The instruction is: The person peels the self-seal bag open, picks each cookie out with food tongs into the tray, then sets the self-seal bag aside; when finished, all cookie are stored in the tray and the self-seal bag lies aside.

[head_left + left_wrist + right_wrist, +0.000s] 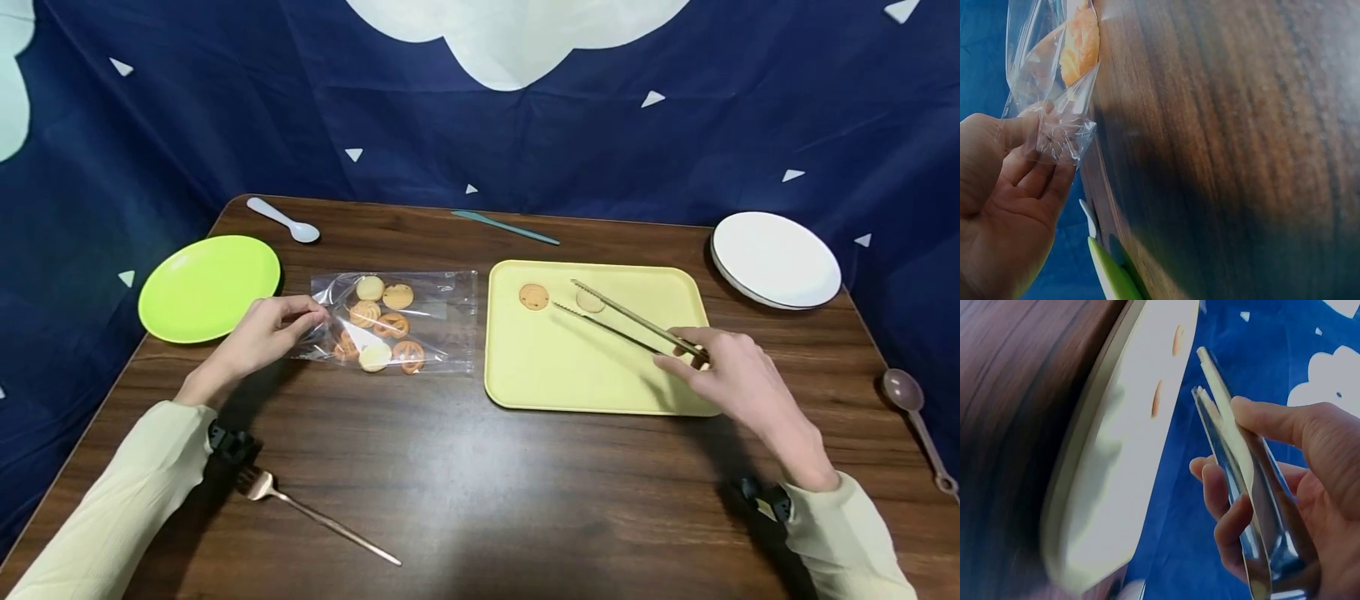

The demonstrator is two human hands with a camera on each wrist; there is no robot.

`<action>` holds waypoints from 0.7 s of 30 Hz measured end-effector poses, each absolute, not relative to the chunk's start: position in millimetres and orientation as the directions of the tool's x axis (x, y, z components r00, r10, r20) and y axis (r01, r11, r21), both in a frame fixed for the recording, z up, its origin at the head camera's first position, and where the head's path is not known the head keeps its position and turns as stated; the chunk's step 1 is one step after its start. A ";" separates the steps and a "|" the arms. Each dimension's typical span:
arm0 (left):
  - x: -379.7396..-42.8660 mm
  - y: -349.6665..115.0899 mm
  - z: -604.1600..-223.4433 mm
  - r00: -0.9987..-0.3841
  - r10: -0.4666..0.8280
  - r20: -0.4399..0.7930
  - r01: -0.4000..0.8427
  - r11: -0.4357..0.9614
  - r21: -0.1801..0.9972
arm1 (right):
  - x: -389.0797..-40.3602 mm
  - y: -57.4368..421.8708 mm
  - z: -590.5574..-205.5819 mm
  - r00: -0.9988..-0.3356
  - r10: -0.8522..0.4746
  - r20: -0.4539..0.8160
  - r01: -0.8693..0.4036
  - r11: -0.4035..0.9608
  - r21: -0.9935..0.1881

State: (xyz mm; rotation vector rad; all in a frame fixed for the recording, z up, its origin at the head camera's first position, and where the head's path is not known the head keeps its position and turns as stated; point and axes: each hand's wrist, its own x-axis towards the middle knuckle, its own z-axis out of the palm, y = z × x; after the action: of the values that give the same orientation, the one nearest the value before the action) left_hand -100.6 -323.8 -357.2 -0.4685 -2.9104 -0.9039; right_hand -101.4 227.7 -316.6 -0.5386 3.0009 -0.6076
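My left hand pinches the left end of a clear plastic bag between thumb and fingers. Several round cookies and pretzel-shaped cookies lie inside it. In the left wrist view the crinkled bag corner sits between thumb and fingertips. My right hand grips gold metal tongs, their tips apart and nothing between them in the right wrist view. The tongs hang over a yellow tray. Two round cookies, one brown and one paler, lie on that tray near its back edge.
A green plate and pale spoon stand at back left. A teal knife lies at the back, white plates at back right. A brown spoon is far right; a copper fork lies at front left.
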 end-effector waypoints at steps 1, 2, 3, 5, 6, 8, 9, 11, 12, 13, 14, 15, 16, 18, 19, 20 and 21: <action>-100.9 -323.6 -357.4 -0.952 0.269 0.146 0.304 0.781 0.546 | -101.4 222.7 -316.0 -0.934 -0.356 0.040 -0.343 0.857 -0.385; -101.2 -323.5 -357.6 -0.952 0.267 0.146 0.303 0.780 0.548 | -101.7 217.4 -316.0 -0.926 -0.375 0.049 -0.364 0.849 -0.383; -101.4 -323.5 -357.8 -0.953 0.266 0.147 0.302 0.780 0.549 | -102.3 211.6 -316.3 -0.917 -0.395 0.060 -0.387 0.840 -0.380; -101.3 -323.8 -358.0 -0.955 0.259 0.145 0.296 0.778 0.554 | -104.3 199.1 -317.0 -0.895 -0.439 0.079 -0.434 0.816 -0.381; -101.1 -324.0 -357.9 -0.956 0.256 0.145 0.293 0.777 0.557 | -105.5 192.5 -317.3 -0.884 -0.461 0.083 -0.455 0.804 -0.384; -100.8 -324.3 -358.3 -0.955 0.258 0.147 0.296 0.775 0.559 | -108.6 179.8 -318.2 -0.865 -0.496 0.082 -0.485 0.781 -0.392; -100.8 -324.4 -358.3 -0.953 0.263 0.150 0.301 0.773 0.558 | -110.3 173.7 -318.6 -0.857 -0.510 0.074 -0.495 0.773 -0.396; -100.8 -324.6 -358.4 -0.951 0.270 0.152 0.308 0.770 0.559 | -113.8 161.6 -319.5 -0.845 -0.532 0.052 -0.506 0.763 -0.403; -100.9 -324.7 -358.3 -0.950 0.272 0.151 0.309 0.769 0.559 | -115.9 155.7 -320.2 -0.838 -0.544 0.041 -0.512 0.758 -0.403; -100.9 -324.8 -358.1 -0.951 0.273 0.148 0.308 0.769 0.561 | -118.1 150.1 -320.8 -0.829 -0.558 0.033 -0.522 0.752 -0.403; -100.7 -324.8 -358.0 -0.952 0.270 0.142 0.302 0.769 0.564 | -120.2 144.5 -321.9 -0.820 -0.571 0.029 -0.533 0.746 -0.399; -100.5 -324.6 -357.7 -0.956 0.262 0.134 0.291 0.769 0.570 | -122.6 139.1 -323.0 -0.812 -0.584 0.025 -0.544 0.739 -0.398; -100.2 -324.5 -357.5 -0.959 0.255 0.125 0.280 0.768 0.576 | -124.9 134.1 -324.0 -0.803 -0.596 0.019 -0.554 0.734 -0.393; -99.9 -324.4 -357.0 -0.960 0.254 0.119 0.275 0.768 0.578 | -129.6 125.1 -325.7 -0.788 -0.615 0.005 -0.567 0.723 -0.395; -99.8 -324.3 -356.7 -0.960 0.255 0.119 0.275 0.767 0.580 | -132.0 121.3 -326.4 -0.780 -0.625 0.000 -0.573 0.716 -0.398; -99.8 -324.2 -356.4 -0.959 0.256 0.119 0.277 0.766 0.580 | -134.4 117.5 -327.0 -0.776 -0.631 -0.010 -0.574 0.711 -0.405; -99.9 -324.0 -356.1 -0.960 0.253 0.120 0.274 0.765 0.583 | -136.8 114.1 -327.2 -0.769 -0.639 -0.020 -0.574 0.703 -0.420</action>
State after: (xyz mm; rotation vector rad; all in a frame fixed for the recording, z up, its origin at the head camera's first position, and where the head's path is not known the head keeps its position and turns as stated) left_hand -99.9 -324.0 -356.1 -0.4354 -2.9192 -0.9716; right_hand -136.8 114.1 -327.2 -0.9853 2.7451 -0.5943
